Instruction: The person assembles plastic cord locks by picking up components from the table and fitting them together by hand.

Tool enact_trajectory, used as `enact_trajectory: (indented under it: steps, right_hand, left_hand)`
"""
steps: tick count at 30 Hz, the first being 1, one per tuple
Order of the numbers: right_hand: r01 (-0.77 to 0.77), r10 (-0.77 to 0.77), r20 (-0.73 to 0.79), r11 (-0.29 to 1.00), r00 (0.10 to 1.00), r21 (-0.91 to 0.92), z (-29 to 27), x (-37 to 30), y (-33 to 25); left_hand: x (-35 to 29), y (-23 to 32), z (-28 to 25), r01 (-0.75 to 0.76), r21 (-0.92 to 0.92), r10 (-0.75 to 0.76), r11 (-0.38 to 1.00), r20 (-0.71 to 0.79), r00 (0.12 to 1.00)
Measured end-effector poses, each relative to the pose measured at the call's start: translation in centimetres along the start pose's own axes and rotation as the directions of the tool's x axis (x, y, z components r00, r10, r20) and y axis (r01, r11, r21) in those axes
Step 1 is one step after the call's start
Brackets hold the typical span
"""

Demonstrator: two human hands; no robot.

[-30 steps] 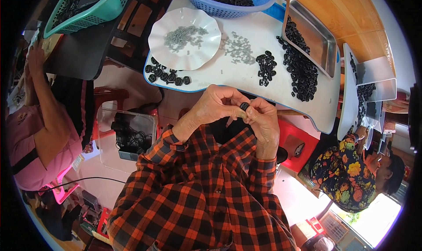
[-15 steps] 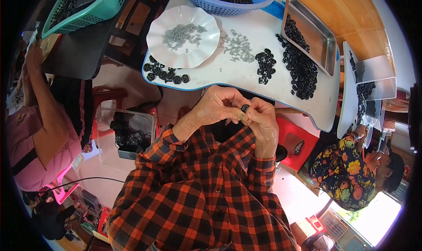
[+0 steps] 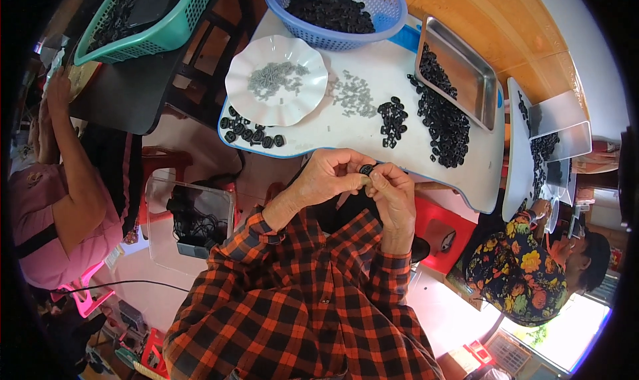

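Between my two hands, in front of the table's near edge, is a small black plastic part. My left hand pinches it from the left with thumb and index finger. From the other side my right hand grips it too, its fingertips pressed together around the part. Whether a smaller piece sits in those fingertips is hidden. Just beyond my hands, several black parts lie below a white scalloped plate. That plate holds small translucent grey pieces, and more grey pieces are spread beside it.
Two heaps of black parts, a small one and a large one, lie right of centre. A metal tray tilts over the large heap. A blue basket stands behind; a green basket is far left. People sit on both sides.
The view has tipped, so the table and baskets appear lower. My hands stay together on the black part, which has turned slightly between my fingers.
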State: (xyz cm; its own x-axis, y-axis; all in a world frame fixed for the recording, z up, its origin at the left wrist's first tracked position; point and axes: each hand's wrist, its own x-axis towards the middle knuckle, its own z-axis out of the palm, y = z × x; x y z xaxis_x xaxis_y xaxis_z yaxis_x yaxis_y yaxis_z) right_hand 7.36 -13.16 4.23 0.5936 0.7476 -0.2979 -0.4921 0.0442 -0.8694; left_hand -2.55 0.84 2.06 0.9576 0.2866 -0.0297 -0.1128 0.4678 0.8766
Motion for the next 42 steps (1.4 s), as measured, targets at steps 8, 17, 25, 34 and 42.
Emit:
enact_trajectory:
  steps: [8, 17, 25, 34, 42]
  right_hand:
    - [0.008, -0.011, -0.09, 1.0, 0.996, -0.027, 0.1, -0.4, 0.0]
    - [0.095, -0.135, -0.164, 0.969, 0.977, -0.23, 0.2, -0.4, 0.0]
    - [0.129, -0.567, -0.27, 0.565, 0.778, -0.815, -1.2, 1.3, 1.1]
    - [-0.004, -0.642, -0.096, 0.144, 0.761, -0.99, -1.2, 4.1, 0.5]
    - [0.056, -0.512, -0.119, 0.312, 0.851, -0.948, 0.9, 4.4, 1.1]
  left_hand:
    - [5.0, 5.3, -1.5, -0.128, 0.375, 0.231, 0.918, -0.244, 0.942]
    - [12.9, 11.6, -5.5, -0.225, 0.713, 0.614, 0.664, -0.349, 0.708]
    - [6.3, 5.6, -3.6, -0.137, 0.649, 0.472, 0.748, -0.376, 0.797]
    - [0.5, 0.3, -1.8, -0.034, 0.453, 0.268, 0.891, -0.464, 0.844]
    - [-0.2, -0.4, -1.4, -0.033, 0.433, 0.254, 0.901, -0.463, 0.849]
